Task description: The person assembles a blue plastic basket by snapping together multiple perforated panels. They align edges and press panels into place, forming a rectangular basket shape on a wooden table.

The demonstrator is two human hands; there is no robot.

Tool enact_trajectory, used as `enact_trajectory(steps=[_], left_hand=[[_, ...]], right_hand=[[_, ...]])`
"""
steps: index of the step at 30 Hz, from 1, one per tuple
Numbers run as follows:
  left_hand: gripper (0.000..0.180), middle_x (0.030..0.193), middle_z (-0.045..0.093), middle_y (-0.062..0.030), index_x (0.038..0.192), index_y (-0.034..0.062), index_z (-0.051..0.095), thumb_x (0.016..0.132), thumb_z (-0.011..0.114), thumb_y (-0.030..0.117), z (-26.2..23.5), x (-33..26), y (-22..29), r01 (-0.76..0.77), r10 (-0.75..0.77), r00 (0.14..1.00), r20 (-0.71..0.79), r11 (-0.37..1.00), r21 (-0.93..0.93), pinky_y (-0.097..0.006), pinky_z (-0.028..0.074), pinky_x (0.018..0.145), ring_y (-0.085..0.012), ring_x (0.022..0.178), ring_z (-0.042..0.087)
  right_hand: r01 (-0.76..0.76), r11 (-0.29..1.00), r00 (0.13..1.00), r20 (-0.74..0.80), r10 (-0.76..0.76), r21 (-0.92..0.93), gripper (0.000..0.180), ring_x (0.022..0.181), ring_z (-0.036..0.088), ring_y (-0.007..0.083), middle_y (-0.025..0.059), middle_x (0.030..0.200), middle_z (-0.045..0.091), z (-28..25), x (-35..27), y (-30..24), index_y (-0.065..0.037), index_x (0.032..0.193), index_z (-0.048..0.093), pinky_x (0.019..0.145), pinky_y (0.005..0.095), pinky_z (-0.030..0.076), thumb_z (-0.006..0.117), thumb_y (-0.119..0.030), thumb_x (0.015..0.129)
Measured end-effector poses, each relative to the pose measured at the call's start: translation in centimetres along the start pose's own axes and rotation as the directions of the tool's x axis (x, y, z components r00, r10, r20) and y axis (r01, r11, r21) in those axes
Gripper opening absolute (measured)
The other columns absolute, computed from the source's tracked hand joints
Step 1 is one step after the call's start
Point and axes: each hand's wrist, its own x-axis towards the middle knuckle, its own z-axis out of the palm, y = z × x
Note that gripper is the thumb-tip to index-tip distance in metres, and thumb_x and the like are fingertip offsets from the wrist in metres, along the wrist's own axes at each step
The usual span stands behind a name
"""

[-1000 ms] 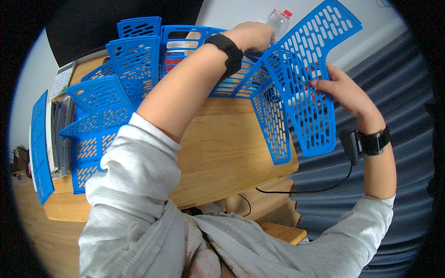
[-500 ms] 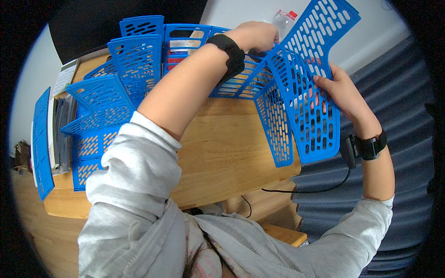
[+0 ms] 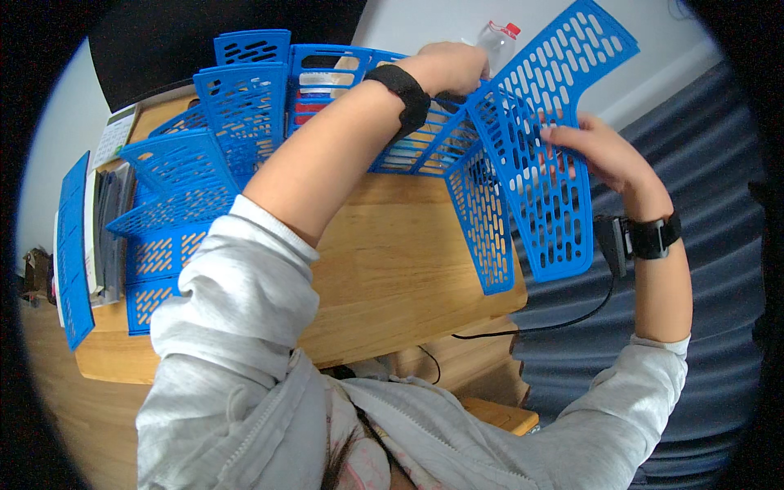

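Observation:
A blue slotted plastic file rack (image 3: 384, 159) stretches across the far side of the wooden table, its upright dividers fanned out at the left. At its right end a large slotted end panel (image 3: 543, 220) leans outward, overlapping another divider (image 3: 483, 224). My left hand (image 3: 456, 67) is closed at the rack's top back edge, near where the right panels meet; its fingertips are largely hidden. My right hand (image 3: 603, 151) grips the end panel's outer edge, the thumb on the near face and the fingers showing through the slots behind it.
At the left, a separate-looking blue panel (image 3: 73, 253) stands beside upright books and folders (image 3: 106, 237). A clear bottle with a red cap (image 3: 498, 37) is behind the rack. A dark blue curtain (image 3: 653, 327) hangs right of the table (image 3: 392, 269); a black cable (image 3: 539, 329) runs from my right wrist.
The end panel has shifted slightly left. My right hand has changed its hold a little, its thumb further over the panel. My left hand has barely moved.

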Motion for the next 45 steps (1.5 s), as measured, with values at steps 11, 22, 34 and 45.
enact_trajectory(steps=[11, 22, 34, 45], left_hand=[[0.025, 0.091, 0.066, -0.0103, 0.099, 0.0164, 0.066, 0.075, 0.059, 0.013, -0.2, -0.6, 0.0, -0.018, 0.016, 0.999, -0.051, 0.999, -0.033, -0.037, 0.05, 0.073, -0.0269, 0.086, 0.063], [0.027, 0.089, 0.066, -0.0132, 0.096, 0.0148, 0.067, 0.074, 0.057, 0.004, 0.6, -0.5, -0.2, -0.012, 0.016, 0.991, -0.132, 1.0, 0.029, -0.037, 0.05, 0.072, -0.0258, 0.085, 0.064], [0.026, 0.09, 0.066, -0.0083, 0.104, 0.0184, 0.064, 0.079, 0.062, 0.025, 0.3, -0.4, -0.2, -0.03, 0.036, 0.998, -0.051, 0.991, 0.128, -0.037, 0.05, 0.071, -0.0247, 0.083, 0.063], [0.026, 0.09, 0.066, -0.0101, 0.101, 0.0152, 0.065, 0.081, 0.049, 0.009, 0.8, -0.3, -0.4, -0.04, 0.046, 0.997, -0.058, 0.994, 0.104, -0.035, 0.051, 0.071, -0.0255, 0.082, 0.065]], right_hand=[[0.088, 0.986, 0.977, -0.183, -0.113, -0.14, 0.041, 0.085, 0.064, 0.0192, 0.0162, 0.102, 0.062, -0.8, 3.4, -1.1, 0.001, 0.121, 0.047, 0.077, 0.0321, 0.053, 0.056, -0.015, 0.085], [0.09, 0.994, 0.98, -0.172, -0.1, -0.068, 0.025, 0.062, 0.062, 0.0114, 0.0058, 0.08, 0.065, 0.4, 3.4, -1.0, -0.003, 0.11, 0.055, 0.053, 0.0208, 0.051, 0.053, -0.009, 0.085], [0.137, 0.988, 0.989, -0.044, -0.141, -0.076, 0.035, 0.076, 0.066, 0.016, 0.0145, 0.095, 0.064, -2.1, 4.4, -1.0, 0.002, 0.116, 0.051, 0.067, 0.0273, 0.056, 0.056, -0.01, 0.084], [0.066, 0.998, 0.965, -0.253, -0.062, 0.004, 0.024, 0.065, 0.063, 0.0119, 0.0052, 0.084, 0.065, 0.9, 3.4, -0.3, -0.005, 0.108, 0.057, 0.058, 0.0239, 0.053, 0.055, -0.01, 0.084]])
